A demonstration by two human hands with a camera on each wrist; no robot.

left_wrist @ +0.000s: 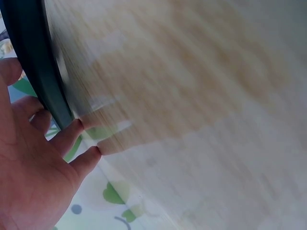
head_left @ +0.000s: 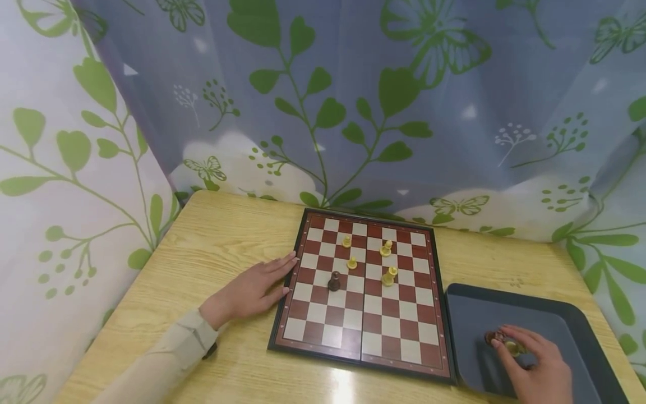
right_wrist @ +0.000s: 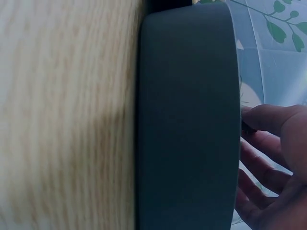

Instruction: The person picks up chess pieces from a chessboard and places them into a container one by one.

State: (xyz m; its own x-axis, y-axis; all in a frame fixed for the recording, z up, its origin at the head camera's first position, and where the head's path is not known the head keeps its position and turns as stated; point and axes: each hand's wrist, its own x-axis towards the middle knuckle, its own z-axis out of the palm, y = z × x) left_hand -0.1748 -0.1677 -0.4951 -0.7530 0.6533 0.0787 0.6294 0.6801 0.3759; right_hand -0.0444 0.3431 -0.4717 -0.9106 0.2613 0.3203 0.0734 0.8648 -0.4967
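A folding chessboard (head_left: 373, 314) lies on the table, with several gold pieces standing on its far half. One dark chess piece (head_left: 334, 281) stands left of the board's centre fold. My left hand (head_left: 249, 292) rests at the left edge, fingers extended and their tips against the black rim (left_wrist: 41, 62). Over the dark tray (head_left: 469, 306), my right hand (head_left: 542, 365) pinches a dark chess piece (head_left: 490, 337) between thumb and forefinger. A gold piece (head_left: 513, 348) shows just under those fingers. In the right wrist view the tray wall (right_wrist: 189, 120) hides the fingertips partly.
The tray stands directly against the board's right side. Gold pieces on the board include a tall one (head_left: 389, 276) and a small pawn (head_left: 351, 262). A patterned curtain (head_left: 323, 112) hangs behind the wooden table (head_left: 227, 230), and another stretch of it covers the left side.
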